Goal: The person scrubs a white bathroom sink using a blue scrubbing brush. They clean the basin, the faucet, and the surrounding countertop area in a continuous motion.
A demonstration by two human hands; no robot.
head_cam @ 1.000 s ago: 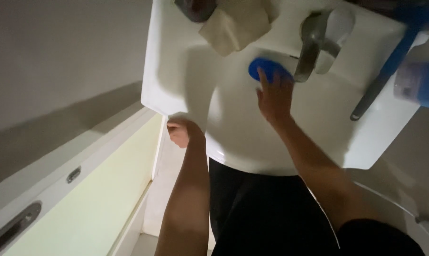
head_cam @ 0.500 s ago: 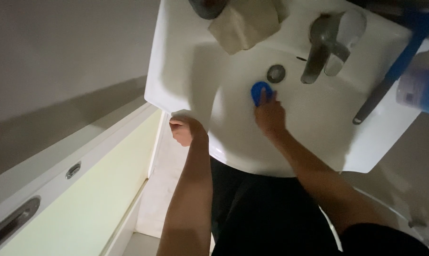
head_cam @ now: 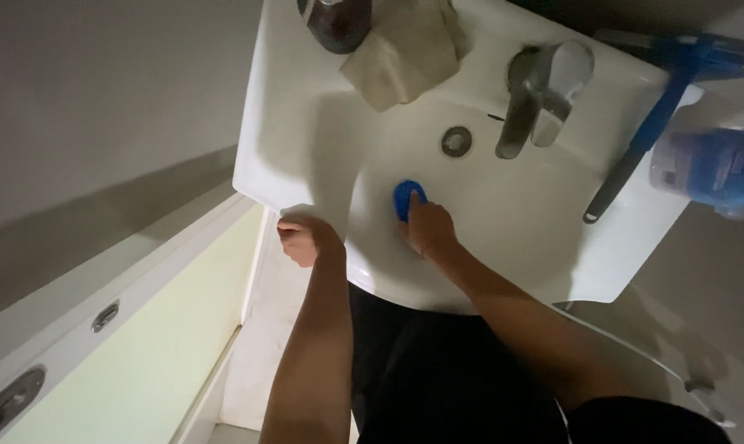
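Blue sponge (head_cam: 409,198) sits inside the white sink (head_cam: 306,148) basin, near the front wall, just short of the drain (head_cam: 457,141). Right hand (head_cam: 429,230) presses it down with fingers closed on it. Left hand (head_cam: 304,240) is curled over the sink's front rim — gripping the edge. Beyond: the faucet (head_cam: 536,94), a beige cloth (head_cam: 405,53) on the back ledge, a blue-handled brush (head_cam: 651,123) at right.

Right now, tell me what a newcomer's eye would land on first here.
The right hand presses a small round blue scrubber against the bowl of the white ceramic washbasin, just below the metal drain. The left hand grips the basin's front rim. A blue-handled brush lies across the right ledge.
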